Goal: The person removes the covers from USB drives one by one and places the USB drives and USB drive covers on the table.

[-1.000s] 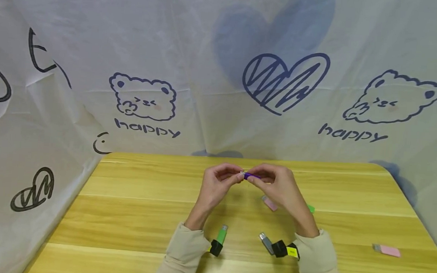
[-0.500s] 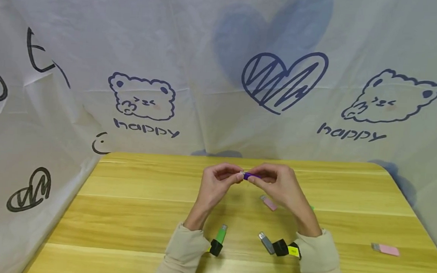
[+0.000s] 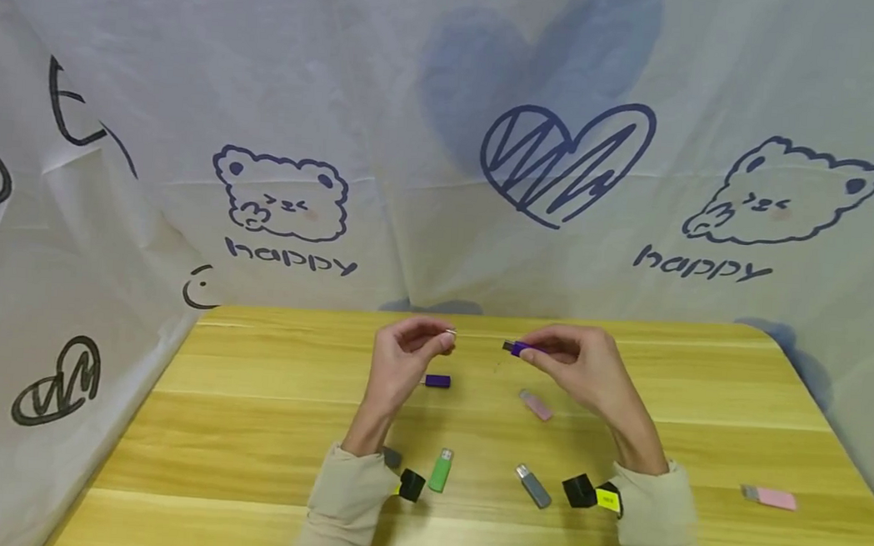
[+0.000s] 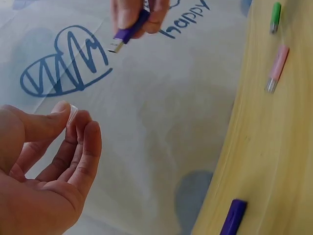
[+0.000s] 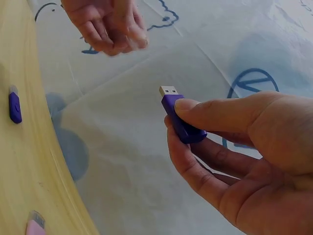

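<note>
My right hand (image 3: pixel 592 370) pinches a purple USB flash drive (image 5: pixel 185 120) between thumb and fingers, its bare metal plug pointing toward the left hand. Between the thumb and fingertips of my left hand (image 3: pixel 401 367) is a small clear cap (image 4: pixel 73 114), mostly covered by the fingers. Both hands are raised over the far part of the table, with a gap between cap and drive. A second purple flash drive (image 3: pixel 438 381) lies on the table just right of the left wrist. Below the right hand lies a pink flash drive (image 3: pixel 536 405).
Nearer on the wooden table (image 3: pixel 245 462) lie a green flash drive (image 3: pixel 441 471) and a grey flash drive (image 3: pixel 533 487). Another grey one (image 3: pixel 392 457) is partly hidden by the left sleeve. A pink flash drive (image 3: pixel 770 498) lies far right. Printed cloth (image 3: pixel 415 138) hangs behind the table.
The clear cap has come off the purple flash drive. My hands have moved apart, the left with the cap and the right with the drive, uncovering the other purple drive.
</note>
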Demonstrator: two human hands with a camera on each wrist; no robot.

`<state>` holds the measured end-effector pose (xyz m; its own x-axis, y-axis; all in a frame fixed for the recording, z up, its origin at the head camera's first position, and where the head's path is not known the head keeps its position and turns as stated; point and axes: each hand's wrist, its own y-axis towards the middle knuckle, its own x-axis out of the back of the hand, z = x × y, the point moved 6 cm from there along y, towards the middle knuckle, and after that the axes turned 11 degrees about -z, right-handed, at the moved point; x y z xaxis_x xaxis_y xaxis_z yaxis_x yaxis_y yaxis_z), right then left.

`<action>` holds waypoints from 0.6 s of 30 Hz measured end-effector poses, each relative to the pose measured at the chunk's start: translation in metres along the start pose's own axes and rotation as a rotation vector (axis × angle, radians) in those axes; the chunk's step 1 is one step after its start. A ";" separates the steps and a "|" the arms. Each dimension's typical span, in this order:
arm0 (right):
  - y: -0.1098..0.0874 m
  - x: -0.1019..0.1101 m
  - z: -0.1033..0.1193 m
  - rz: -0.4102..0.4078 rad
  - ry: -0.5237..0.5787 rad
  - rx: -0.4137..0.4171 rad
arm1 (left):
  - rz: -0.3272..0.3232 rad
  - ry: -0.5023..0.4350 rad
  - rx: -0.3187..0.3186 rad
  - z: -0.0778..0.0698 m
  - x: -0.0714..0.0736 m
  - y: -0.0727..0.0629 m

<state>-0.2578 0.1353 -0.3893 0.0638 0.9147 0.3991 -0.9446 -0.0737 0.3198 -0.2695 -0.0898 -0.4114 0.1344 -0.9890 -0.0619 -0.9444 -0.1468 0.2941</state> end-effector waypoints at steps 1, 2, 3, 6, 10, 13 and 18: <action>0.000 0.002 -0.001 -0.002 0.008 -0.003 | -0.001 0.000 0.003 0.000 0.002 0.001; 0.000 0.002 -0.003 0.003 0.016 -0.003 | 0.009 0.003 0.005 0.000 0.003 0.000; 0.001 0.001 -0.004 0.013 0.020 0.000 | 0.022 0.004 0.012 0.001 0.003 0.000; 0.003 -0.001 -0.006 0.033 0.021 0.011 | 0.033 0.008 0.028 0.003 0.000 0.000; 0.007 -0.003 -0.013 0.015 -0.023 -0.005 | 0.009 0.024 0.039 0.004 0.003 0.001; 0.010 -0.002 -0.023 -0.014 -0.037 -0.058 | -0.003 0.040 0.043 0.006 0.005 0.001; 0.012 0.001 -0.050 -0.062 -0.048 -0.166 | -0.002 0.063 0.054 0.009 0.006 0.002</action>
<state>-0.2854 0.1554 -0.4283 0.1353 0.8953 0.4243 -0.9782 0.0526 0.2009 -0.2734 -0.0954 -0.4197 0.1533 -0.9882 -0.0020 -0.9588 -0.1492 0.2417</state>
